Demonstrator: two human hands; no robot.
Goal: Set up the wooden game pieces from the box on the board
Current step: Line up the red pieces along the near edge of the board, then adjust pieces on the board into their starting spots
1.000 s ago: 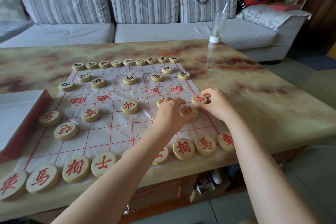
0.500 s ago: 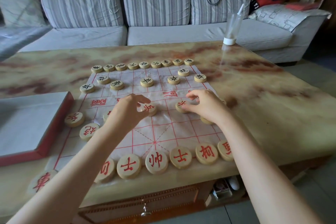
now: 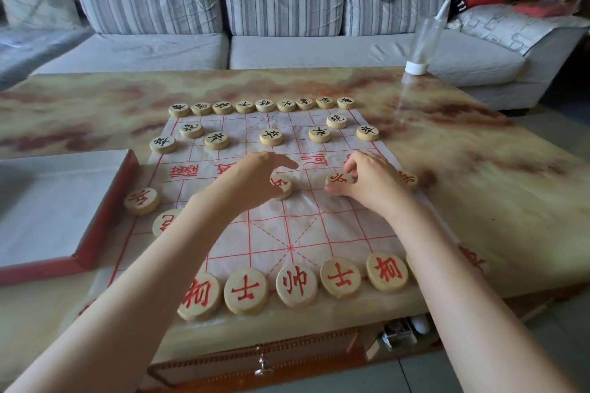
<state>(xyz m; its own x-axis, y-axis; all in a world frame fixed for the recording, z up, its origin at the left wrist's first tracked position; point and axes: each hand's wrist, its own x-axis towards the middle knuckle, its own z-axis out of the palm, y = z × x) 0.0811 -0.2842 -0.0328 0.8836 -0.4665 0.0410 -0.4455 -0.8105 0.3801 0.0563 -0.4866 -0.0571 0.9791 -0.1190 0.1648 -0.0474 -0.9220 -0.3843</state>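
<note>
The left grip (image 3: 255, 180) curls around a round red piece (image 3: 283, 186) in the middle of the paper board (image 3: 287, 233). The right grip (image 3: 372, 183) pinches a second red piece (image 3: 339, 180) just to its right. Low in the frame, the near row (image 3: 296, 284) reads 相, 士, 帅, 士, 相. The box (image 3: 105, 217) sits at the left on the counter (image 3: 479, 169).

Left hand (image 3: 252, 182), right hand (image 3: 373, 185): fingers (image 3: 351, 166) pinch pieces (image 3: 339, 179).
</note>
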